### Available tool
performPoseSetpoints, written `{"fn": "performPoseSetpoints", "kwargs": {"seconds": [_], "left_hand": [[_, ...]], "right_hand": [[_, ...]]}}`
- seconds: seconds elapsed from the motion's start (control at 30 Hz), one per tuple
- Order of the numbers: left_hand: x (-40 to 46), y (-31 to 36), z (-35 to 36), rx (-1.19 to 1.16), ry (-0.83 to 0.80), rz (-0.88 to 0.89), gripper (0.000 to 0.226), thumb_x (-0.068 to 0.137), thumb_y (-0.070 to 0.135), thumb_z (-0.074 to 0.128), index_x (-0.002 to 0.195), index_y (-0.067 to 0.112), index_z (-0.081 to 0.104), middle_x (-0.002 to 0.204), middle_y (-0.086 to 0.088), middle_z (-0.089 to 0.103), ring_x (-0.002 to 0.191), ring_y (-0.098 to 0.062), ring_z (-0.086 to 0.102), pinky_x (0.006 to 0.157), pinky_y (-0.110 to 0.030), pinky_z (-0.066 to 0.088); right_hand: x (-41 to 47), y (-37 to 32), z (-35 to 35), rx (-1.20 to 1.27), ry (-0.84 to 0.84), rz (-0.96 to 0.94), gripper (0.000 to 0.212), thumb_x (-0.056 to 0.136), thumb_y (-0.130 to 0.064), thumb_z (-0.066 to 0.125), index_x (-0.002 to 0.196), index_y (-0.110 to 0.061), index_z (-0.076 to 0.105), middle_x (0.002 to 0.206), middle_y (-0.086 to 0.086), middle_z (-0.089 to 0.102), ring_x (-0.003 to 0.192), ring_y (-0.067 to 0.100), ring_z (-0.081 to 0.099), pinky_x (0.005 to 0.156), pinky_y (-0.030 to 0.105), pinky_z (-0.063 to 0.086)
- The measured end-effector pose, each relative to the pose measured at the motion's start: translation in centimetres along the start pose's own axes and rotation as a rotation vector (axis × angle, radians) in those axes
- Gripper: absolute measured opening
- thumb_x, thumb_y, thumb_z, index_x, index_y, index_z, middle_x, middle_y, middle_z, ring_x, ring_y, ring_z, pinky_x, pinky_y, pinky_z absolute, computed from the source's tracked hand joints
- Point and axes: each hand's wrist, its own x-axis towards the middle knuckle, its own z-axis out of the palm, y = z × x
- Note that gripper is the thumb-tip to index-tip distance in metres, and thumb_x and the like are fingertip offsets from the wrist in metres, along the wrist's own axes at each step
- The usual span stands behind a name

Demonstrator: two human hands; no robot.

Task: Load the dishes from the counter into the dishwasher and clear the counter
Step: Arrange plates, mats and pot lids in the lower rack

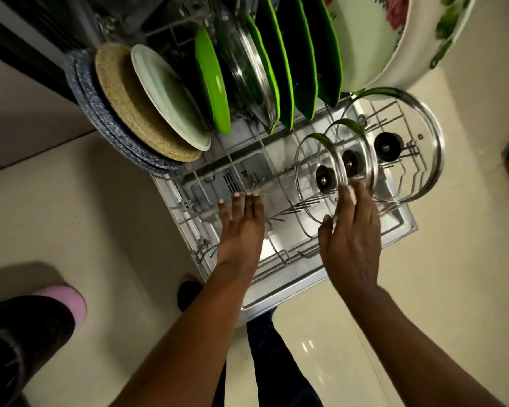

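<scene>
The pulled-out dishwasher rack (188, 207) holds upright dishes: grey speckled plates (83, 92), a woven mat (124, 104), a pale plate (171, 98), green plates (213, 83), a glass dish (247, 71) and a floral bowl (394, 39). Three glass lids stand at the right. My right hand (351, 239) has straight fingers touching the rim of the smallest lid (312, 174). The middle lid (362, 142) and the largest lid (423, 160) stand behind it. My left hand (241, 224) lies flat and open over the rack's front wires.
The open dishwasher door (291, 292) lies under the rack. Beige tiled floor (86, 215) surrounds it. Another person's foot in a pink slipper (68, 301) stands at the lower left. My own legs (276, 348) are just below the door edge.
</scene>
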Motion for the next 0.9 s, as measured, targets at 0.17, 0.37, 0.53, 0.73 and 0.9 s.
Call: {"fn": "performPoseSetpoints", "kwargs": {"seconds": [0.17,0.37,0.53,0.73,0.9], "left_hand": [[-5.3,-0.9,-5.1,-0.062,-0.01,0.098,0.041,0.058,0.007,0.083,0.094,0.016,0.067,0.075,-0.002,0.071,0.075,-0.019,0.066,0.076,-0.03,0.052],[-11.4,-2.7,-15.4,-0.13,0.024,0.033,0.037,0.086,0.021,0.065,0.122,0.018,0.055,0.119,-0.002,0.063,0.112,-0.023,0.057,0.096,-0.035,0.042],[-17.2,-5.3,-24.9,-0.121,0.086,-0.019,0.047,0.091,0.027,0.06,0.135,0.017,0.046,0.136,-0.005,0.051,0.125,-0.026,0.046,0.105,-0.038,0.035],[-24.9,-8.4,-32.5,-0.1,0.189,-0.101,0.04,0.093,0.019,0.054,0.131,0.014,0.048,0.135,-0.009,0.051,0.122,-0.03,0.047,0.105,-0.041,0.035],[-31.2,-12.2,-35.4,-0.145,0.279,-0.252,0.045,0.092,0.032,0.039,0.132,0.014,0.048,0.141,-0.011,0.045,0.125,-0.032,0.044,0.108,-0.043,0.031]], "right_hand": [[-5.3,-2.0,-4.2,0.022,-0.11,-0.086,0.051,0.084,0.006,0.059,0.132,0.013,0.046,0.134,0.034,0.047,0.125,0.045,0.046,0.102,0.051,0.043],[-6.1,-6.5,-12.4,0.077,-0.184,-0.241,0.049,0.075,0.008,0.062,0.124,0.004,0.055,0.121,0.02,0.057,0.105,0.034,0.057,0.087,0.039,0.052],[-3.0,-10.5,-19.8,0.002,-0.235,-0.332,0.043,0.072,0.003,0.069,0.114,-0.003,0.059,0.105,0.016,0.061,0.089,0.031,0.06,0.073,0.039,0.053],[-0.4,-15.0,-26.9,-0.072,-0.169,-0.542,0.044,0.058,0.002,0.075,0.099,-0.004,0.065,0.087,0.015,0.064,0.075,0.033,0.063,0.06,0.037,0.052],[1.4,-21.2,-29.6,-0.029,-0.094,-0.787,0.053,0.041,-0.003,0.087,0.091,-0.008,0.069,0.08,0.01,0.065,0.065,0.028,0.064,0.052,0.033,0.052]]}}
